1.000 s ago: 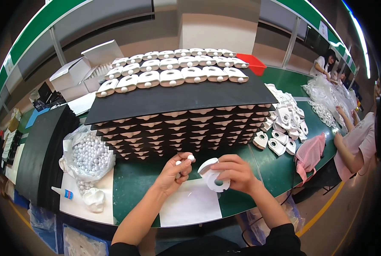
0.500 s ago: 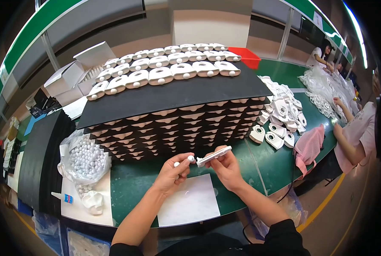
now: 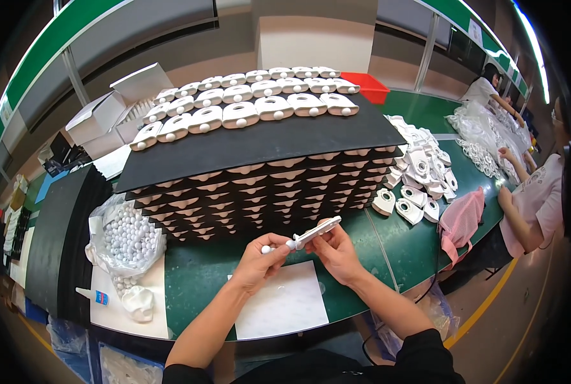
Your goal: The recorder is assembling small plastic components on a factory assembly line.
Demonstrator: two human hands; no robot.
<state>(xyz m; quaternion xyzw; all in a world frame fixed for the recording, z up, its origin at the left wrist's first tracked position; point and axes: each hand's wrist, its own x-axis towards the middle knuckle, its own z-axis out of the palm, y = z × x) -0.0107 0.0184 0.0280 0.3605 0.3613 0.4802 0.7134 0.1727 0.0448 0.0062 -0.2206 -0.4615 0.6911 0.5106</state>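
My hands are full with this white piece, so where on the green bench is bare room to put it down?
Free: the green strip between the bag of white balls and the white sheet, and the green patch right of the hands, before the pink cloth. Crowded: the stacked black trays behind, and the loose white parts at the right.

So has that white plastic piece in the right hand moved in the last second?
Yes. The white plastic piece has risen off the white sheet toward the stack of black trays and turned edge-on, meeting the left hand.
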